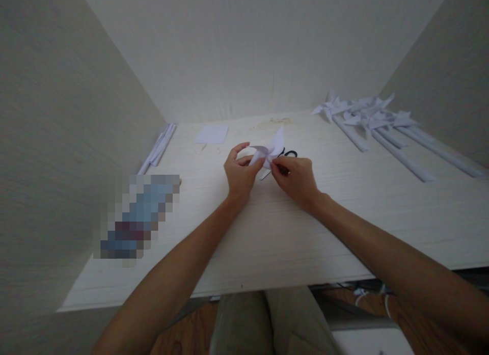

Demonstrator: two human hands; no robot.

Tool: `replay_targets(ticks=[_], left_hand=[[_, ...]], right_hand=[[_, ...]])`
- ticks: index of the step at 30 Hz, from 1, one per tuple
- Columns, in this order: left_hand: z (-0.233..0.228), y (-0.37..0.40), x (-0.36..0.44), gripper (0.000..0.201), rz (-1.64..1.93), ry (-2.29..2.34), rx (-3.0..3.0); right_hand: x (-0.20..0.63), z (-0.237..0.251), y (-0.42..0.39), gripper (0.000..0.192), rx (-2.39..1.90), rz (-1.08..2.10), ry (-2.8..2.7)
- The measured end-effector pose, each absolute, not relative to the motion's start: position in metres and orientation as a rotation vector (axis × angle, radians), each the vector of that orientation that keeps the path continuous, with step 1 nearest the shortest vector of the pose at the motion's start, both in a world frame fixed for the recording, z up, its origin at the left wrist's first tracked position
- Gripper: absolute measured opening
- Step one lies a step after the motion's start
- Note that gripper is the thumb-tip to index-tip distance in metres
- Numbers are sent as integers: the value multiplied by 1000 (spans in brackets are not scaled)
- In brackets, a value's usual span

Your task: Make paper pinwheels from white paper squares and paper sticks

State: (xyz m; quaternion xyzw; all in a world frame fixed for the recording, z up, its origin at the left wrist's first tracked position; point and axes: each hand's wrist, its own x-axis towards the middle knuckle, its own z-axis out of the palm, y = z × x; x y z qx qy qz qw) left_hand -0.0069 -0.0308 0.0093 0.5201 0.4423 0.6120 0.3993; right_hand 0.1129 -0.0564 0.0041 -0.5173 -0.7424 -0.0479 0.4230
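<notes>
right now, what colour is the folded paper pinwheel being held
The pinwheel is white, clearest in the head view.

Pinwheel (277, 141) of smooth matt paper, tabletop (282, 248) with matt wood-grain finish

White table (294, 248) with paper rolls (162, 144), a blurred object (143, 215), a paper sheet (211, 134), scissors (292, 152) and paper pinwheels (370, 121).

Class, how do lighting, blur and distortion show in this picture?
Head view: dim light, left wall darker than the tabletop, no strong glare; head view: slight softness, though left hand, right hand and paper pinwheel are readable; head view: forearms look stretched, perhaps lens distortion; head view: pixelated patch hides detail.
</notes>
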Motion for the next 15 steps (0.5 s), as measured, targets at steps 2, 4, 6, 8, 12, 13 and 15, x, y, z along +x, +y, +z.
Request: replay_targets(ticks=[2, 4, 6, 8, 12, 13, 15], left_hand=[[10, -31, -7, 44, 1546, 1120, 1319], [9, -31, -7, 44, 1545, 1125, 1326], [9, -31, -7, 44, 1544, 1133, 1332], [9, -31, -7, 45, 1544, 1133, 1334], [9, -30, -7, 50, 1542, 1128, 1362], [9, -31, -7, 53, 1542, 1128, 1374], [10, -31, -7, 57, 1543, 1125, 1400]], right_hand=[[113, 4, -57, 19, -1304, -121, -1851], [113, 4, -56, 19, -1312, -120, -1844], [113, 3, -56, 19, -1318, -117, -1828], [113, 3, -56, 18, -1324, -104, -1811], [114, 4, -57, 19, -1311, -102, -1803], [114, 5, -57, 19, -1307, -114, -1804], [114, 6, -57, 18, -1301, -141, -1802]])
